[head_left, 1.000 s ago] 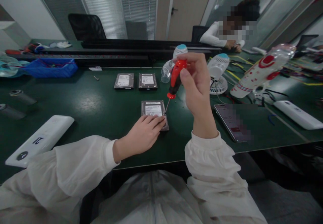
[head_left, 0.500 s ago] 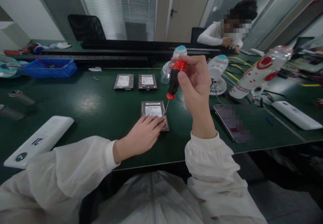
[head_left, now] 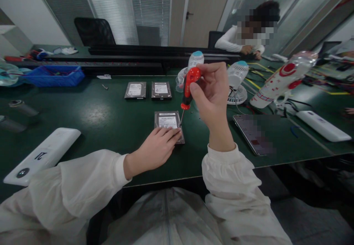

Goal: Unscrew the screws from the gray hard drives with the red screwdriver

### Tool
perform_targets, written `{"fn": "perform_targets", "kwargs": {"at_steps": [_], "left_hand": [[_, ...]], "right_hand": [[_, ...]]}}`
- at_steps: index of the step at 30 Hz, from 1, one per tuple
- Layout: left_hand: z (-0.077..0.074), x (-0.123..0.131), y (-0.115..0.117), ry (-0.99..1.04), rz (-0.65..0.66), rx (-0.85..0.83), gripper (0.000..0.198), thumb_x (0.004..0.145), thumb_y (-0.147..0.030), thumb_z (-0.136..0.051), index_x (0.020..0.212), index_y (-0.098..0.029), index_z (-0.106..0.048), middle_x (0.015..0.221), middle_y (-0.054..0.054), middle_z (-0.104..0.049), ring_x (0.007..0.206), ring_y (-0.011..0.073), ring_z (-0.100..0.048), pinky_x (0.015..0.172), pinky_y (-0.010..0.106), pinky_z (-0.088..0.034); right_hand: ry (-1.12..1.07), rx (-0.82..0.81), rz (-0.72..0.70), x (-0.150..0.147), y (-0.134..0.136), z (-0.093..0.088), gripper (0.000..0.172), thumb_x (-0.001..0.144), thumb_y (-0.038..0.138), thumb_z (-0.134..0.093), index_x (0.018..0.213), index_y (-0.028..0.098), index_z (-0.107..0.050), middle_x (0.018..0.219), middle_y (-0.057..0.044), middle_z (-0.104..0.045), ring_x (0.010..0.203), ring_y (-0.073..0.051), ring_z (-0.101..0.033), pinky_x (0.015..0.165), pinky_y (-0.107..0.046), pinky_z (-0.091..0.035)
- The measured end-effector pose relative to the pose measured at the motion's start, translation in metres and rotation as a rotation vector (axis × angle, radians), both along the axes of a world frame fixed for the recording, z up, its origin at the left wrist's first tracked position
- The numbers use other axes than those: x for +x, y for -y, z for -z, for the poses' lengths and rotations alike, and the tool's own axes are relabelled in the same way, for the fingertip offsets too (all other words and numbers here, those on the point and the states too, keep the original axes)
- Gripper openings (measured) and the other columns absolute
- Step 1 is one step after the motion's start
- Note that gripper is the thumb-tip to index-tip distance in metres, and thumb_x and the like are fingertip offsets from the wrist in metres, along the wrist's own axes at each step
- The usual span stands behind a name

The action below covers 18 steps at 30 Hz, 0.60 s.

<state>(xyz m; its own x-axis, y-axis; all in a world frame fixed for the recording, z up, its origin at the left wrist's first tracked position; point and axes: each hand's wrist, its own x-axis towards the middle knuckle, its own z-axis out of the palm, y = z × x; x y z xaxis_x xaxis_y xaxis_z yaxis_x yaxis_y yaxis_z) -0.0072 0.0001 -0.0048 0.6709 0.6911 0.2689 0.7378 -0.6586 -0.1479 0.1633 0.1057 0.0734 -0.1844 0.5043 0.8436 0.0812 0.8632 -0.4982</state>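
A hard drive (head_left: 168,116) with a white label lies on the green table in front of me. My left hand (head_left: 155,148) rests flat across its near half, fingers stretched out and covering part of the label. My right hand (head_left: 214,94) grips the red and black handle of a screwdriver (head_left: 188,90) between thumb and fingers. The screwdriver stands slightly tilted, and its thin shaft meets the drive at the right edge, just beyond my left fingertips. The exact spot under the tip is too small to make out.
Two more hard drives (head_left: 135,90) lie farther back. A blue bin (head_left: 55,76) is at the left, a white device (head_left: 42,156) nearer. To the right are a small fan (head_left: 237,79), a phone (head_left: 251,134) and a white-red cylinder (head_left: 283,79). A co-worker (head_left: 249,35) sits across.
The screwdriver handle has turned in my right hand, showing more red, and sits slightly lower and farther left. My left hand and the hard drive stay in place.
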Motion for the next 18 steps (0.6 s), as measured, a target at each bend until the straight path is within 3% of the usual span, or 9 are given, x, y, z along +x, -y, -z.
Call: {"fn": "perform_targets", "kwargs": {"at_steps": [5,11,18], "left_hand": [[-0.0005,0.0003,-0.0002,0.0,0.006,-0.002,0.046,0.103,-0.021,-0.04,0.145,-0.008,-0.051,0.148,0.015,-0.054,0.127,0.031,-0.052,0.1,0.043,-0.043],[-0.0009,0.0002,-0.0004,-0.002,0.003,-0.004,0.046,0.103,-0.021,-0.039,0.145,-0.008,-0.051,0.148,0.015,-0.054,0.127,0.0311,-0.052,0.1,0.044,-0.042],[0.0011,0.0004,-0.0007,0.001,0.003,0.0,0.046,0.103,-0.021,-0.04,0.145,-0.009,-0.051,0.148,0.014,-0.054,0.127,0.0307,-0.052,0.1,0.043,-0.042]], "right_hand": [[0.032,0.025,0.082,0.0004,0.0024,-0.0018,0.043,0.085,0.04,-0.071,0.118,0.032,-0.045,0.111,0.0,-0.055,0.089,-0.014,-0.062,0.075,-0.032,-0.059],[0.046,0.074,0.1,0.0012,0.0037,-0.0038,0.035,0.091,0.033,-0.065,0.124,0.033,-0.052,0.122,-0.001,-0.057,0.106,-0.017,-0.063,0.084,-0.035,-0.059],[-0.034,0.132,0.168,0.0026,-0.0012,-0.0033,0.034,0.09,0.038,-0.067,0.121,0.033,-0.054,0.114,-0.001,-0.058,0.096,-0.016,-0.064,0.081,-0.035,-0.06]]}}
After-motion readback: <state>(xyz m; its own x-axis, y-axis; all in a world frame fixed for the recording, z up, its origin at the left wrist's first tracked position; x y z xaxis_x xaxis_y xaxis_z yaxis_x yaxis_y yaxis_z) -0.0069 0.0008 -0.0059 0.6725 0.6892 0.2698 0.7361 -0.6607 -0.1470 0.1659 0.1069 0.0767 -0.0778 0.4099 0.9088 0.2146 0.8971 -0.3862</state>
